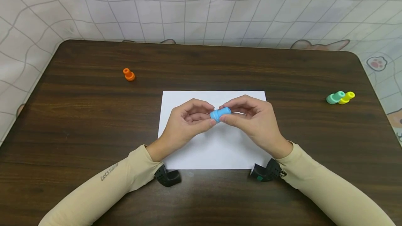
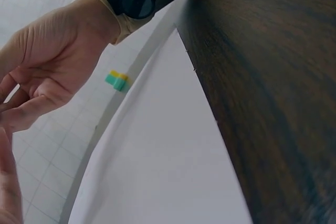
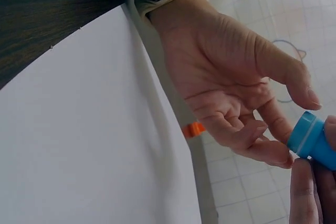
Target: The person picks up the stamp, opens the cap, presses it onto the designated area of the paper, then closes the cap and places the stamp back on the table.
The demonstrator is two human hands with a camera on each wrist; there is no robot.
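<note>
A small blue peg-like piece (image 1: 221, 114), with a wide ringed end and a narrower end, is held tilted above a white sheet of paper (image 1: 216, 149). The left hand (image 1: 190, 119) has its thumb and fingertips at the wide end. My right hand (image 1: 255, 123) pinches the narrower end between thumb and fingers. In the right wrist view the blue piece (image 3: 307, 137) shows its wide end at the left hand's (image 3: 226, 72) fingertips. The left wrist view shows the right hand (image 2: 58, 56), with the piece out of sight.
An orange piece (image 1: 129, 75) stands at the back left of the dark wooden table (image 1: 78, 121). Toward the right edge, a green piece (image 1: 334, 97) and a yellow piece (image 1: 347, 97) lie side by side. A grid-patterned cloth (image 1: 201, 9) is behind the table.
</note>
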